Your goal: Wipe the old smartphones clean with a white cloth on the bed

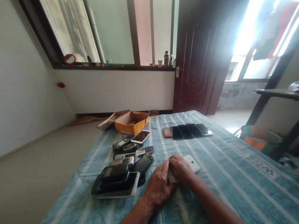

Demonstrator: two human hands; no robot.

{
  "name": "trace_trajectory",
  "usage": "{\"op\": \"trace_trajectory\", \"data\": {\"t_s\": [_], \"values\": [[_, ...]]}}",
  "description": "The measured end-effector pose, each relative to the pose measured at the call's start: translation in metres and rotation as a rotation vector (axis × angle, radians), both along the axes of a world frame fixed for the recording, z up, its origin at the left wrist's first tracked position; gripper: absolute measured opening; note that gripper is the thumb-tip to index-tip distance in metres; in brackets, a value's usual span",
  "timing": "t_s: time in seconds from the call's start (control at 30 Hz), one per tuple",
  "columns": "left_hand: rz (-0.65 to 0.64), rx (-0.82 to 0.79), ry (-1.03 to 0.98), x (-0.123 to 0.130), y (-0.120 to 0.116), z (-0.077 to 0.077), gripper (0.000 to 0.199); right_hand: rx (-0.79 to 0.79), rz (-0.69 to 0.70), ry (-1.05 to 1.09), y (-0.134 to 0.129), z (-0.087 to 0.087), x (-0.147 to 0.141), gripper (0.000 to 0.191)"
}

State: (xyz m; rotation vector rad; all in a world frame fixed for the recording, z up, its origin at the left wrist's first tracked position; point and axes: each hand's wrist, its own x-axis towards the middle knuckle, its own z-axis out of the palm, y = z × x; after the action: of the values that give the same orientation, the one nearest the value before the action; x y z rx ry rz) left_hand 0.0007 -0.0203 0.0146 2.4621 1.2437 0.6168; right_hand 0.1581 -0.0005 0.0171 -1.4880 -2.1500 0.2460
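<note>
A white smartphone [192, 164] lies back side up on the striped blue cloth, its camera end pointing away to the right. My left hand [158, 182] grips its near left end, thumb tucked low along the edge. Across the phone's back rests my right hand [181, 169], fingers curled over the same end and meeting the left fingertips. Both hands hide much of the phone. Just left of my hands is a heap of old phones, with a dark slider phone [146, 163] nearest and a large silver-edged phone [116, 188] at the bottom.
Beyond the hands, several dark smartphones [189, 132] overlap in a row beside a pink phone [167, 132]. An open orange box [132, 123] with something dark inside stands at the far left edge of the cloth [224, 186]. A dark red door [193, 56] is behind.
</note>
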Motion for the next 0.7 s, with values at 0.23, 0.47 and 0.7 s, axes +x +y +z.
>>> {"op": "trace_trajectory", "data": {"t_s": [0.23,0.47,0.7], "values": [[0.036,0.031,0.05,-0.0009,-0.0014,0.0025,0.072,-0.015,-0.024,-0.061,-0.0017,0.0067,-0.0001,0.022],[0.056,0.074,0.07,-0.0005,-0.0001,-0.0008,0.07,-0.019,-0.066,-0.089,-0.0024,0.0081,0.0007,0.021],[0.065,0.139,0.075,-0.0002,-0.0003,-0.0039,0.069,-0.005,-0.077,-0.11,-0.002,0.0072,0.0026,0.022]]}}
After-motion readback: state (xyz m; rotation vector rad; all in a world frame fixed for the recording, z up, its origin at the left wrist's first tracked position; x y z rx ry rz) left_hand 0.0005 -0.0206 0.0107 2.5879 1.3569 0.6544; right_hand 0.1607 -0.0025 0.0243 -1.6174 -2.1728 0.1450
